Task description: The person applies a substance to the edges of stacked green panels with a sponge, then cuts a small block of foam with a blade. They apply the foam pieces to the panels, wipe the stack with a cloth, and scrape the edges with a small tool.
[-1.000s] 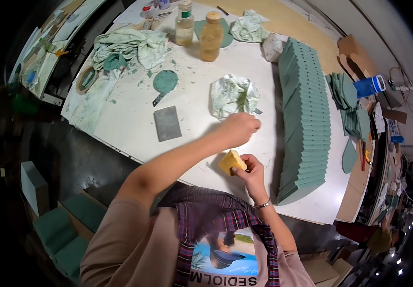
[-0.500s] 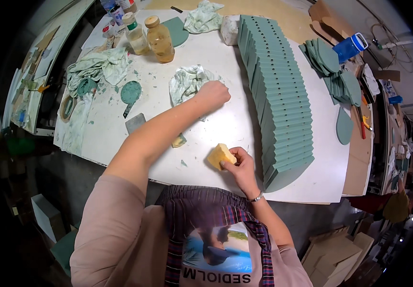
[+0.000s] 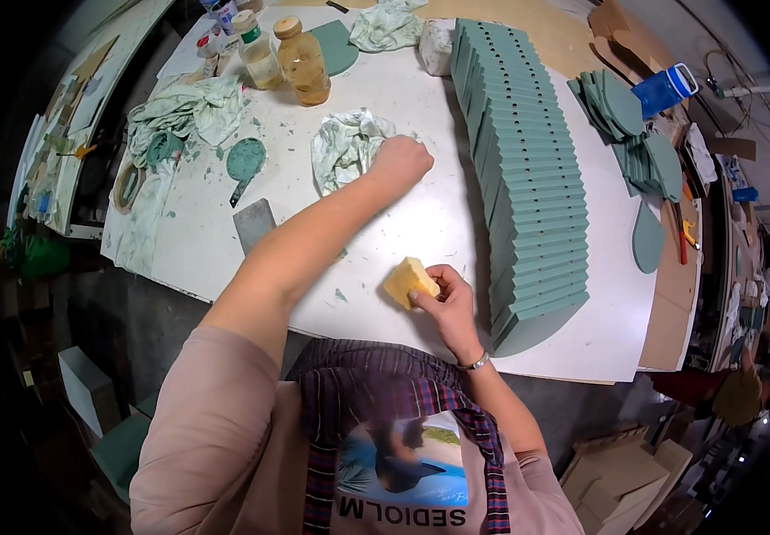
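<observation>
1. Workshop clutter rings a white tabletop (image 3: 224,259) that fills the middle of the head view, smeared with green flecks.
2. At centre, the left hand (image 3: 400,162) rests on a crumpled, green-stained rag (image 3: 345,153); its fingers curl down onto the cloth's right edge, closed over it as far as I can see.
3. Lower centre, the right hand (image 3: 446,308) pinches a yellow sponge block (image 3: 408,281), fingers clamped on its lower right corner, the block touching the tabletop.
4. The sponge lies below the rag in the frame, well apart from it; the right hand is plainly the nearer one, and the block's long axis runs from lower left to upper right.
5. Right of both hands, a long row of green slabs (image 3: 528,169) stands on edge, running from the top of the frame downward.
6. Upper left: an amber bottle (image 3: 301,61), a green-coated spatula (image 3: 244,163) and a grey metal scraper (image 3: 253,225).
</observation>
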Motion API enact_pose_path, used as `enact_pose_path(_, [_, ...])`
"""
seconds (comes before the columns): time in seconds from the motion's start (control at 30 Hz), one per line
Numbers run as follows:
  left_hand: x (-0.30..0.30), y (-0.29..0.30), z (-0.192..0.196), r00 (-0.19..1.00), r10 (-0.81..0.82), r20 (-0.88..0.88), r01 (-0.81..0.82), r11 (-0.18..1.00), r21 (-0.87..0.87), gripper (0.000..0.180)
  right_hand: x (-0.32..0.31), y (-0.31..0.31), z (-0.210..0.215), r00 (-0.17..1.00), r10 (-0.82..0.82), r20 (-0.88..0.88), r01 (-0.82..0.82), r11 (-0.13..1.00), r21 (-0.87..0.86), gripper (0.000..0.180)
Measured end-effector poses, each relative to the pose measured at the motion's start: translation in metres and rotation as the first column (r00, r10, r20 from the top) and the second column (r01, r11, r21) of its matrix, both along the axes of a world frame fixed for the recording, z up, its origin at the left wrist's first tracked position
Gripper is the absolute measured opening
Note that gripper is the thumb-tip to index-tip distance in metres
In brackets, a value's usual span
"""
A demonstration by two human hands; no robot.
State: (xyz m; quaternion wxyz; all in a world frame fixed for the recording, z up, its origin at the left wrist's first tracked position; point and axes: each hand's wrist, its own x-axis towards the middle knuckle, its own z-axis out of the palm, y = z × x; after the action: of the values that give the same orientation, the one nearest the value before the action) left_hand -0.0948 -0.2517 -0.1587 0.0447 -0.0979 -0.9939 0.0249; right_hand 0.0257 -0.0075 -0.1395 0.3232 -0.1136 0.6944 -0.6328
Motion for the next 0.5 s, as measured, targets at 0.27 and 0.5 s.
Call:
enact_pose_path(0.27, [0.005, 0.005, 0.01, 0.995, 0.094, -0.02, -0.093, 0.995, 0.047, 0.011, -0.001, 0.005, 0.02, 0.99, -0.058, 0.126, 0.075, 0.989, -0.129, 0.032])
enact_pose_path(0.5, [0.049, 0.022, 0.01, 0.994, -0.1, 0.039, 0.1, 0.995, 0.014, 0.009, 0.0, 0.008, 0.017, 0.993, -0.114, -0.016, 0.112, 0.99, -0.087, 0.036])
